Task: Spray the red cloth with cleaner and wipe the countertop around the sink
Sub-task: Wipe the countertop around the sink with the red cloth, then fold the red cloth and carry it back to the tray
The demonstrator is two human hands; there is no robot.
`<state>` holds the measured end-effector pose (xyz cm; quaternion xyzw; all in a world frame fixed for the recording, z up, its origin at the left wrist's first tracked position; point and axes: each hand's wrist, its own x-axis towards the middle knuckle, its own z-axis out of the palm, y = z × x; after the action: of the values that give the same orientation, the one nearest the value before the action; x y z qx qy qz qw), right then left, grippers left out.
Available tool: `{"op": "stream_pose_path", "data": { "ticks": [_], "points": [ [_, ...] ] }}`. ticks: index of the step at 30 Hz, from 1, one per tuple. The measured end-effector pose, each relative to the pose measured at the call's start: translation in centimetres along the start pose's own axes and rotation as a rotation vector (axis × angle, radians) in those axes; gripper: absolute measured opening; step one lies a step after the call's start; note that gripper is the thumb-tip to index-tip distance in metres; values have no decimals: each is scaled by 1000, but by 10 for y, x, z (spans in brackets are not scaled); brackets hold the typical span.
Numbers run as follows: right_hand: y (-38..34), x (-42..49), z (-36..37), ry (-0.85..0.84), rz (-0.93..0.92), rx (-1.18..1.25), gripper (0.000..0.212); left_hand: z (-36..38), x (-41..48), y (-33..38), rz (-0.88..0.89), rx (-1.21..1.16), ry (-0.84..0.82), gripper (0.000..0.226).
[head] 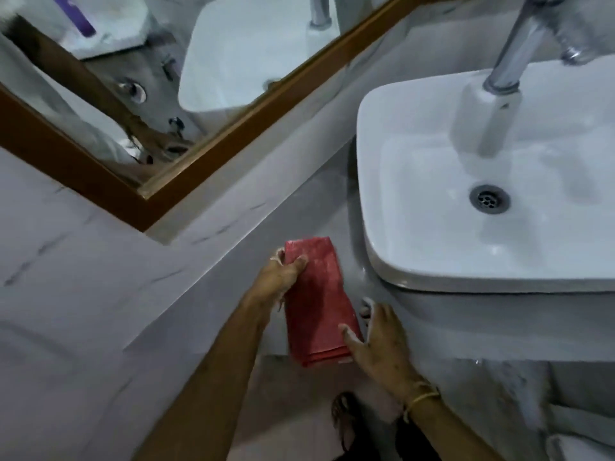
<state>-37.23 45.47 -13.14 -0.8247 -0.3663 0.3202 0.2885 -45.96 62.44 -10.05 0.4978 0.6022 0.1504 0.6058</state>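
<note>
Your left hand [283, 274] has a grip on the far end of the red cloth [316, 301], thumb pressed on top, fingers curled under the left edge, pinching the folded layers. Your right hand [379, 337] is on the near end, thumb on the cloth's lower right corner, the other fingers spread flat on the tabletop [206, 294] beside it, more pinning than clutching. The cloth itself is folded into a long strip, lying on the grey marble surface just left of the sink [382, 227], its near end at the front edge of the counter.

By the look of it, you're in the wiping step, or squaring the cloth up for a pass; whether it has been sprayed, the view doesn't say, and no cleaner bottle shows anywhere. Beyond the cloth, the strip of tabletop runs back along the basin's left side toward the wall under the wood-framed mirror [233, 128], with the tap [519, 58] standing at the back of the basin.

Next move, as I judge it: flatten one palm on the cloth and sweep along that channel beside the basin, keeping pressure even so the folds don't slide apart, hugging the curved base where grime would collect.
</note>
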Motion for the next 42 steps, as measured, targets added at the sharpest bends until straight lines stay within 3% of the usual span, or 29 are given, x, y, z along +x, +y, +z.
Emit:
{"op": "stream_pose_path", "data": {
  "ticks": [3, 6, 11, 15, 20, 23, 27, 30, 35, 40, 42],
  "points": [
    [-5, -1, 3, 5, -13, -108, 67, 1, 1, -5, 19, -4, 43, 19],
    [-11, -7, 12, 22, -13, -171, 67, 4, 5, -5, 77, 21, 86, 29],
    [-17, -8, 25, -17, 67, -129, 59, 3, 7, -1, 71, -47, 2, 29],
    [-23, -3, 17, -126, 217, 81, 48, -4, -4, 5, -36, -224, -79, 35],
    [-12, -31, -19, -133, 277, 397, 35, -12, -56, 19, -34, -486, -199, 48],
    [8, -57, -52, -136, 267, 545, 44, -1, -100, 29, -69, -535, -330, 54],
    [35, -100, -105, -92, 203, 683, 27, 43, -142, 61, -99, -411, -528, 51],
    [54, -135, -155, 23, 199, 747, 24, 98, -165, 98, -16, -156, -678, 51],
    [110, -196, -235, 361, 317, 856, 23, 227, -221, 144, 119, 271, -1012, 35],
    [174, -268, -296, 642, 405, 1010, 15, 379, -301, 138, 307, 483, -1146, 33],
    [206, -298, -315, 778, 481, 1067, 24, 442, -341, 122, 351, 535, -1187, 32]
  ]
}}
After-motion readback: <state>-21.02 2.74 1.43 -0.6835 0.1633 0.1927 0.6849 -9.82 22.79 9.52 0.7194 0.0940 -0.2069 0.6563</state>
